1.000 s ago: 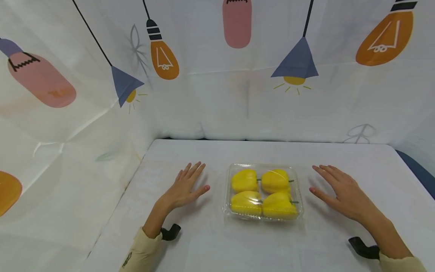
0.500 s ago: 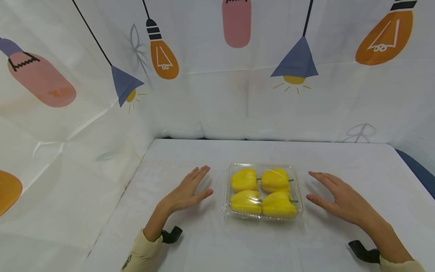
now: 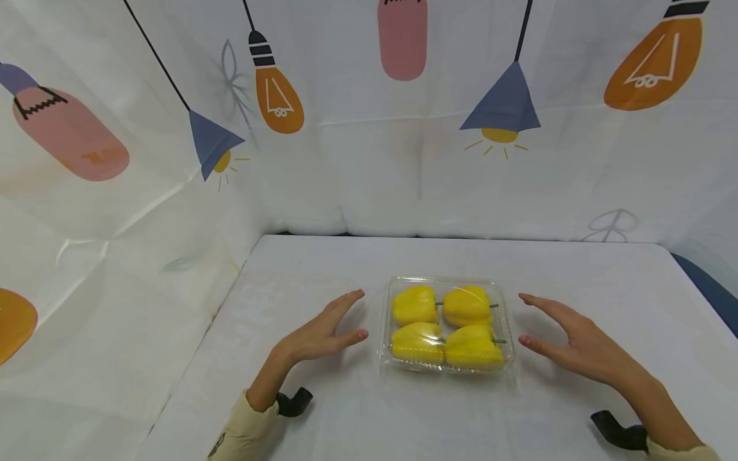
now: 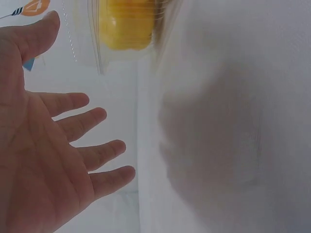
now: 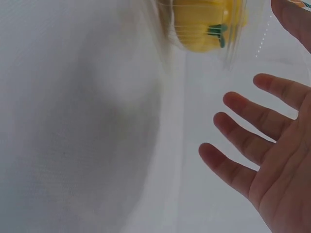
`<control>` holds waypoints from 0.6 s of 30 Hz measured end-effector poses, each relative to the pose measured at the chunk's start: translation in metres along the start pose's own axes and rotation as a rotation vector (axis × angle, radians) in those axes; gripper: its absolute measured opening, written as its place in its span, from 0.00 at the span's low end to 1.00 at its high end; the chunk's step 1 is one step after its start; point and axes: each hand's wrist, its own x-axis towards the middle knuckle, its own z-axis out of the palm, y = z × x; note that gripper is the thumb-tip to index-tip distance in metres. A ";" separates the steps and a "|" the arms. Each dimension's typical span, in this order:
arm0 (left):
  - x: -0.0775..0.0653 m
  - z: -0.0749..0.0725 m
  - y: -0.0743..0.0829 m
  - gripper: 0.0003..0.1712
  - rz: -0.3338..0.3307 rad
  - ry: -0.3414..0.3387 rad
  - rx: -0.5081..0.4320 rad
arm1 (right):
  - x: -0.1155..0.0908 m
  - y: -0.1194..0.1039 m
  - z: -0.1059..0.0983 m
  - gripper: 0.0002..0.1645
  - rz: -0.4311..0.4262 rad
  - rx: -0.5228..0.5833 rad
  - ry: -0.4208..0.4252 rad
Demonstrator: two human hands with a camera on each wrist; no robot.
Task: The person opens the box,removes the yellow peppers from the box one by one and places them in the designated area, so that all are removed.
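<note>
A clear plastic clamshell box [image 3: 452, 371] lies on the white table with several yellow bell peppers [image 3: 417, 343] inside, arranged in two rows with green stems toward the right. To its left, my left hand [image 3: 314, 336] hovers with spread fingers, apart from the box. On the other side my right hand [image 3: 590, 346] is held over the table, thumb and fingers extended toward the box without touching it. Both wrist views show bare palms, the left [image 4: 43, 160] and the right [image 5: 286, 160], with a corner of the box and a yellow pepper nearby.
The white table [image 3: 403, 422] carries the box. Behind it hangs a white cloth [image 3: 369, 173] printed with lamps and bulbs, which also covers the left side. Black curved wrist mounts [image 3: 619, 430] stick out at each wrist. Something dark blue [image 3: 706, 288] shows beyond the table's right edge.
Both hands have drawn inward toward the box, the left moving right and the right slightly left, and both have turned more edge-on. The box and peppers have stayed in place.
</note>
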 end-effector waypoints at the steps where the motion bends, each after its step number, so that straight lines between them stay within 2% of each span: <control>1: 0.000 0.001 0.000 0.48 0.002 -0.007 -0.006 | 0.000 -0.001 0.000 0.44 -0.009 0.020 0.002; 5: 0.001 0.002 0.002 0.47 0.016 -0.029 -0.034 | -0.001 -0.003 0.000 0.43 -0.045 0.058 0.011; 12: 0.001 0.003 0.006 0.46 0.037 -0.057 -0.076 | -0.001 -0.004 0.003 0.43 -0.068 0.047 0.024; 18: 0.001 0.003 0.006 0.47 0.054 -0.085 -0.100 | -0.001 -0.007 0.003 0.47 -0.084 0.062 -0.006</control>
